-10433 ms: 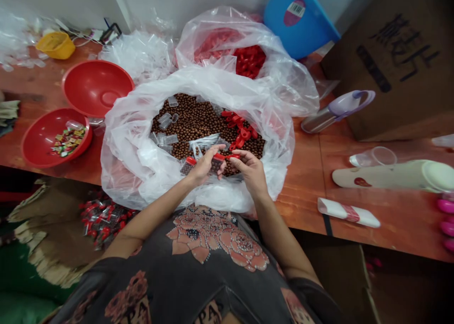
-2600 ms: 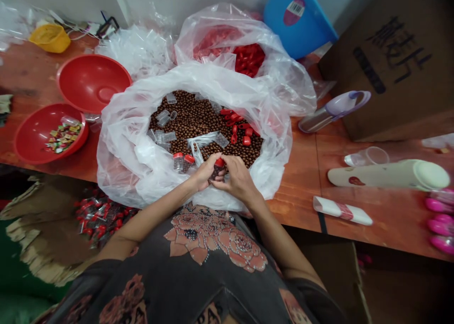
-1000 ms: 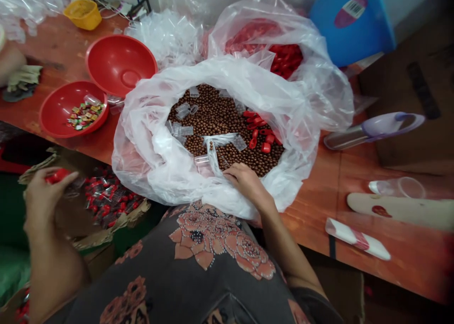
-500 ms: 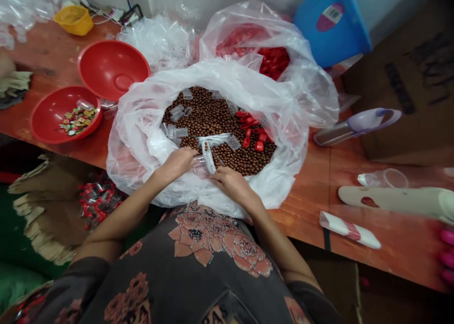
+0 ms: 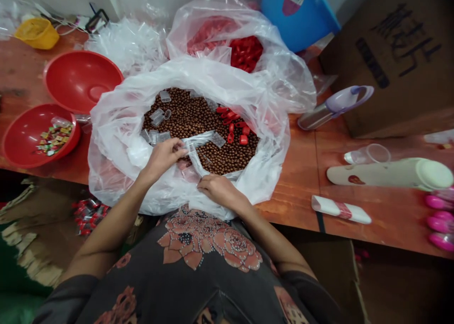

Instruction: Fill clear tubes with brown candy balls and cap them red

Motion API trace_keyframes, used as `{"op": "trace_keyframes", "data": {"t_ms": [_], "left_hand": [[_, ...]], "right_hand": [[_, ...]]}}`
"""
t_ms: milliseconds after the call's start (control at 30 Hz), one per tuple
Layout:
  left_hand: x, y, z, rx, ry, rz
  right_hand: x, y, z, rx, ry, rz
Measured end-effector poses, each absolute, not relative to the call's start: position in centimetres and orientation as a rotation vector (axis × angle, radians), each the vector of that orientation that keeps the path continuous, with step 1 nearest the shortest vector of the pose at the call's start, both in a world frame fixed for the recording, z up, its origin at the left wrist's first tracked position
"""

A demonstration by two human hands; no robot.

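Twisted plastic strip (image 5: 198, 146), one end hidden by left hand (image 5: 163, 158)

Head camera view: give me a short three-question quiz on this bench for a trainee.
1. True or false: the right hand rests on the clear plastic bag full of round brown beads.
2. Fill in the colour: the round plastic bowl holding colourful wrapped sweets is ____.
3. Where do the small red plastic caps in that bag lie: A. on the beads, B. in the bowl, C. under the right hand?

Key: 1 true; 2 red; 3 A.
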State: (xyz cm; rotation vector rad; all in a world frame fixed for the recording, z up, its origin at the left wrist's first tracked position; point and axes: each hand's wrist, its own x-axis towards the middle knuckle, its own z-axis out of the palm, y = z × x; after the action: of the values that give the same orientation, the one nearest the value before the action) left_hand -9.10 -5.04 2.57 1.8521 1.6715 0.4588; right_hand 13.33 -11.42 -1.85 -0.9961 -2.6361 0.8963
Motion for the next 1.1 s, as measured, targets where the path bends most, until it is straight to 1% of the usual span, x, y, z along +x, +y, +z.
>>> {"op": "trace_keyframes", "data": {"t_ms": [33,100,233,333,467,633,967,1100], "left_hand": [[-8.3,-4.7,2.7,1.808,1.636,0.520],[-6.1,-4.0,2.1,1.736,1.533,0.522],[-0.6,-2.5,-1.0,1.620,1.417,0.255],[2.9,-1.5,-2.9,1.414,1.370,0.193],[5.7,-0.7,-3.9,1.131,1.266,0.337],[7.2,-1.4,-4.9,0.866,1.146,0.516],[8.6,-2.9,-5.8,0.735,1.104,0.640],[8.6,-3.0,-5.4,0.698,1.044,0.683]], "right_hand": [[13.3,-11.4,-1.8,-1.006,-2.629,0.903],[13.3,-11.4,-1.6,-1.029,-2.612,0.914],[13.3,-11.8,-1.3,-1.070,-2.566,0.883],[13.9,-12.1,-1.0,-1.092,-2.484,0.877],[15.6,-12.3,-0.9,-1.115,-2.334,0.905],[18.2,-12.4,-1.0,-1.182,-2.215,0.872],[20.4,-12.2,-0.4,-1.263,-1.968,0.763],[21.5,-11.5,-0.6,-1.393,-1.672,0.679]]}}
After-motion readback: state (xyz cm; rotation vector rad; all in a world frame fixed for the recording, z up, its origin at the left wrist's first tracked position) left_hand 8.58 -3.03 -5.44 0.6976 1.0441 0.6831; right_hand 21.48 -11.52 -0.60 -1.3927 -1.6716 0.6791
